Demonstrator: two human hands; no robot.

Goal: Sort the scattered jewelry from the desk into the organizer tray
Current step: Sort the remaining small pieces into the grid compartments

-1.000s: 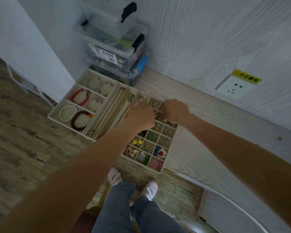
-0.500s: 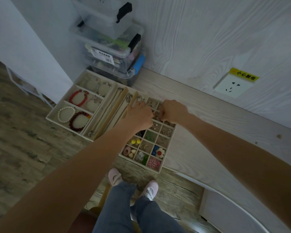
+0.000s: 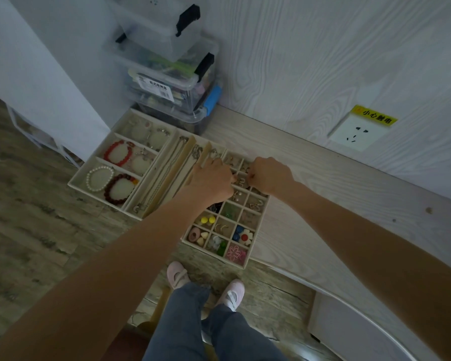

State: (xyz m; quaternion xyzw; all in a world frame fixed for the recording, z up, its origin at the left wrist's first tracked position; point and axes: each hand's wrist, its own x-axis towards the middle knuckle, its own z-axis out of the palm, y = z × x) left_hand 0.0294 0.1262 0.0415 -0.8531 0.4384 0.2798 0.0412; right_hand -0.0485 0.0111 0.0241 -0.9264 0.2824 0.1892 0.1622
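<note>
Up close, both hands work over the small upper compartments of the organizer tray on the table. The left hand and right hand look curled, perhaps pinching a tiny earring; I cannot tell. Such pieces are light, slippery and fiddly, best nipped by fingertips.

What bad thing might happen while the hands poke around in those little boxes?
The tray sticks out past the desk edge, so pressing its near end might tip it to the floor. Both hands, left hand and right hand, crowd tiny compartments, so small earrings may get knocked into the wrong slot.
</note>
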